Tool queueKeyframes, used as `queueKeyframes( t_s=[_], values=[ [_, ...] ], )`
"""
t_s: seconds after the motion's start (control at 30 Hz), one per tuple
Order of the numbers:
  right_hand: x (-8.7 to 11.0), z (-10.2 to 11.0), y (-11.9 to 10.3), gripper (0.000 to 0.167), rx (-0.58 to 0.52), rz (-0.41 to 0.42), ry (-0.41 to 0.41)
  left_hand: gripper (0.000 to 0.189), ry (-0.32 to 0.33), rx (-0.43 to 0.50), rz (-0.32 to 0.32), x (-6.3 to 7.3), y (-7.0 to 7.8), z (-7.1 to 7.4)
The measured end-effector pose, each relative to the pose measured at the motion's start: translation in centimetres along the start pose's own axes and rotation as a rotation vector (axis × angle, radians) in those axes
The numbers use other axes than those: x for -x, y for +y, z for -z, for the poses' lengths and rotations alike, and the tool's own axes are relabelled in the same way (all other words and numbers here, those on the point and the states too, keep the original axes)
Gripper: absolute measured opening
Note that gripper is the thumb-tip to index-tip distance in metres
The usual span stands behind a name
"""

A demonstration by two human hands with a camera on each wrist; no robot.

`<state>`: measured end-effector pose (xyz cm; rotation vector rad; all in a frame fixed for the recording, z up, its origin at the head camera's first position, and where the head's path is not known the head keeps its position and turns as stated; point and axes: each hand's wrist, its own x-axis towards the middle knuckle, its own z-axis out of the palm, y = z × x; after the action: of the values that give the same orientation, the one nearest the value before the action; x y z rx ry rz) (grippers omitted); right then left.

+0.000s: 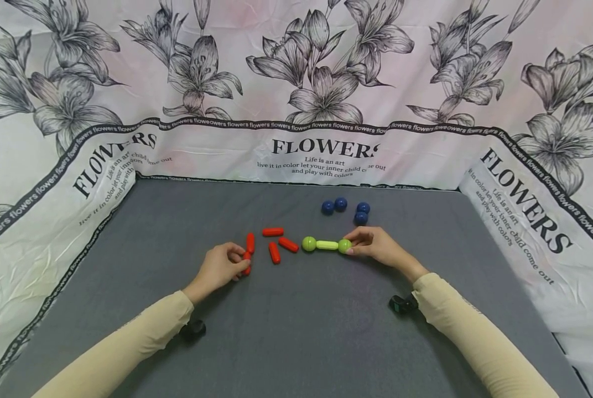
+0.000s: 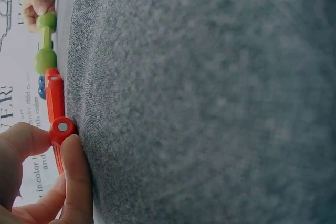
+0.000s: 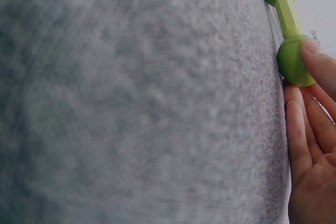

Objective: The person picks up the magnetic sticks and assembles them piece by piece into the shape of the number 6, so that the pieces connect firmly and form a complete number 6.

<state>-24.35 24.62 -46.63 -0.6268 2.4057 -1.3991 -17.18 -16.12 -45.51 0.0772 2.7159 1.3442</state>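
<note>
On the gray tablecloth, a green ball-and-rod assembly is pinched at one end ball by the right hand's fingers, a red rod by the left hand's; both are judged light, rigid, best gripped endwise.

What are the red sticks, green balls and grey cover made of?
Red sticks: probably plastic, fairly glossy, with moulded ridges; the silvery dot on one end may be metal. Green balls: likely smooth plastic, with soft highlights and one visible seam. Grey cover: apparently matte cloth, judging by its grainy surface.
</note>
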Motion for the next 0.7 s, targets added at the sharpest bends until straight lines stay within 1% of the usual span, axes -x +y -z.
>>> queueKeyframes(
  t_s=[0.2,0.37,0.7],
  values=[
    [-0.04,0.04,0.03,0.032,0.006,-0.007,0.0,0.023,0.003,-0.019,0.007,-0.05,0.08,-0.04],
    [-0.08,0.03,0.1,0.032,0.006,-0.004,-0.001,0.025,0.002,-0.041,-0.003,-0.09,-0.01,-0.09],
    [-0.03,0.02,0.06,0.032,-0.001,-0.007,0.003,0.023,0.009,-0.024,-0.01,0.34,0.03,0.01]
  ],
)
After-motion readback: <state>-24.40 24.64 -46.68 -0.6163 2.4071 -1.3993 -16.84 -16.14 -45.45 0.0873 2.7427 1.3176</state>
